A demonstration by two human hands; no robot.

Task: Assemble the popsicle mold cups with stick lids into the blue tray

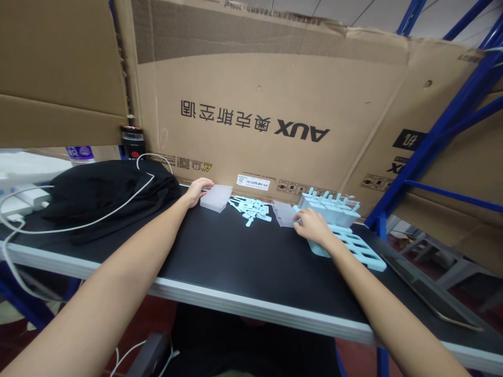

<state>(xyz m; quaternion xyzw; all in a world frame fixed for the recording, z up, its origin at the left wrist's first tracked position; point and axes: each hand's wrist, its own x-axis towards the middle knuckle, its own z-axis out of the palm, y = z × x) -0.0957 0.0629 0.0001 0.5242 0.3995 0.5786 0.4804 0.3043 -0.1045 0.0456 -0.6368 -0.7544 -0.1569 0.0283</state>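
Observation:
My left hand [198, 189] rests at the back of the black table [236, 256], its fingers curled over the left edge of a translucent plastic tray [216, 198]. A second translucent tray [283, 213] lies to the right. My right hand [310, 225] is closed beside it, on top of a pale blue ice-pop mould frame [359, 248]. Behind that hand stands another pale blue mould [330, 205] with sticks pointing up. A pile of pale blue sticks [251, 208] lies between the two hands.
A large cardboard sheet [275, 104] walls off the back of the table. A black cloth [106, 193] with a white cable [78, 222] covers the left side, with a dark cup [131, 141] behind. Blue shelving [432, 141] stands on the right. A dark flat panel [424, 288] lies at the right.

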